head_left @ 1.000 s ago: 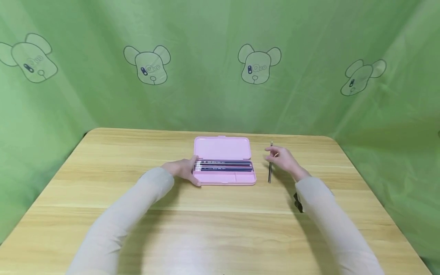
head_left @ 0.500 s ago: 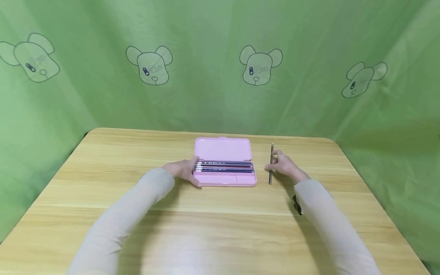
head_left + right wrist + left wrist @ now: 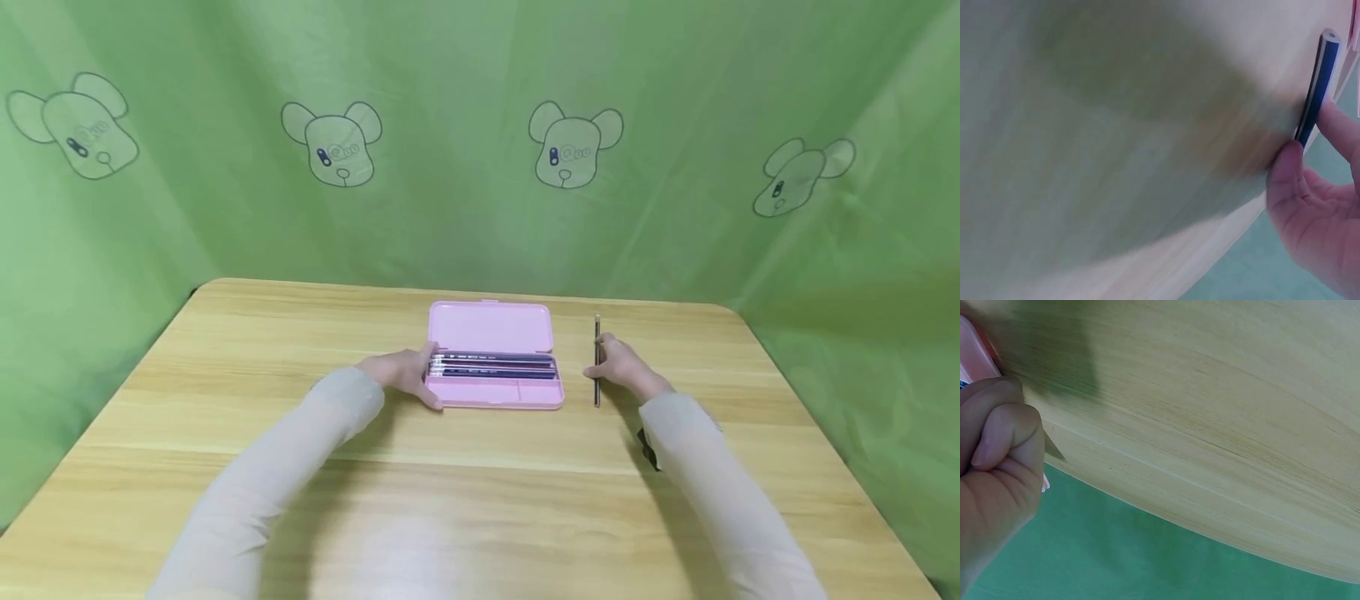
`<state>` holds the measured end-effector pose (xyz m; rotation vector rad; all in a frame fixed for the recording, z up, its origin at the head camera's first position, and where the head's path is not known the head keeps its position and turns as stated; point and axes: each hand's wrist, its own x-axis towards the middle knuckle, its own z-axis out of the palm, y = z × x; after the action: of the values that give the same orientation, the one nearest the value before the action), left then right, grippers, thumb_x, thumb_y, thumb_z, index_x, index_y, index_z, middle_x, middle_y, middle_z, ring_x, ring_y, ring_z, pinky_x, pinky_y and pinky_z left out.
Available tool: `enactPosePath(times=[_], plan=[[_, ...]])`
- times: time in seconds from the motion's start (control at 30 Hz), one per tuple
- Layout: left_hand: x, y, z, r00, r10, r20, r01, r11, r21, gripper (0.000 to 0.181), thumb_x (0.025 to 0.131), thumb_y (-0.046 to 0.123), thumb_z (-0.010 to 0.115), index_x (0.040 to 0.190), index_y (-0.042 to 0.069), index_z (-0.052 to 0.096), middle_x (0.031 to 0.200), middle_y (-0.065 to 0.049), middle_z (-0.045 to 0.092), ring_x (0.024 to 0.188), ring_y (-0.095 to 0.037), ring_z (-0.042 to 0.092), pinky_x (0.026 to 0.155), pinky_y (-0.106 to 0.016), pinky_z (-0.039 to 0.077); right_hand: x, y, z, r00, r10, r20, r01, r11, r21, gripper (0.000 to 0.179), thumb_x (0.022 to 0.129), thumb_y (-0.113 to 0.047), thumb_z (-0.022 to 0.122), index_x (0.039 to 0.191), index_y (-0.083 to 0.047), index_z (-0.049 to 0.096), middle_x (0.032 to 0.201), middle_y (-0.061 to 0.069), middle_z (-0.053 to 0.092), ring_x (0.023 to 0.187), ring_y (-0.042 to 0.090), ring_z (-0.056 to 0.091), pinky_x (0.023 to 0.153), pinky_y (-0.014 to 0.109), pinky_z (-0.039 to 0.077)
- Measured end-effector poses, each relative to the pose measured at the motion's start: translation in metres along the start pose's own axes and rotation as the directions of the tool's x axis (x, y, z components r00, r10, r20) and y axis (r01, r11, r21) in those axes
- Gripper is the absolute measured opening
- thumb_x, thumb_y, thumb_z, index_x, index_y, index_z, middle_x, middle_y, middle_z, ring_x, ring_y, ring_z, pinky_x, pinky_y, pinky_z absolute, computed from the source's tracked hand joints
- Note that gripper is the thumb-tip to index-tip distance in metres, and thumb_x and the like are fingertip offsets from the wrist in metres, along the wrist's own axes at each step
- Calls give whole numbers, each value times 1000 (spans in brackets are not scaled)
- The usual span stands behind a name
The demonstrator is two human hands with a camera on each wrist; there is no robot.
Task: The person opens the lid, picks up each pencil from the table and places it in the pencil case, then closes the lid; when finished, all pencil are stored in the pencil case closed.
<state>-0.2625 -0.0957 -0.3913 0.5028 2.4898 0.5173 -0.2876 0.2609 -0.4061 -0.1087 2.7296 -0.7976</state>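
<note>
On the table, a pink pencil case [image 3: 472,392] lies with its lid [image 3: 491,325] folded back. Several dark pencils [image 3: 495,367] rest side by side in its rear compartment, eraser ends to the left. My left hand [image 3: 401,371] grips the case's left end, thumb at the front corner; the left wrist view shows curled fingers beside a pink corner. To the right of the case, my right hand [image 3: 626,367] pinches a single pencil [image 3: 597,397] between thumb and fingers. In the right wrist view this pencil [image 3: 1317,87] shows a dark blue side and a flat end.
The wooden table [image 3: 480,492] has rounded far corners. Green curtains [image 3: 450,208] printed with bear heads hang behind it and at both sides. A small black item [image 3: 647,450] shows beneath the right sleeve.
My right hand, earlier over the pencil with fingers apart, now pinches it. The pencil has turned slightly and points straighter away. The left hand stays at the case.
</note>
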Motion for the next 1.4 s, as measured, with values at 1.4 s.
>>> enactPosePath(times=[1.4], plan=[[2, -1, -1, 1000, 16, -1, -16, 1000, 5, 109, 68, 41, 78, 143, 0, 10, 132, -26, 42, 124, -34, 40, 107, -40, 29, -11, -45, 12, 913, -392, -116, 397, 918, 23, 26, 81, 11, 53, 107, 10, 58, 88, 21, 59, 82, 28, 55, 78, 41, 49]])
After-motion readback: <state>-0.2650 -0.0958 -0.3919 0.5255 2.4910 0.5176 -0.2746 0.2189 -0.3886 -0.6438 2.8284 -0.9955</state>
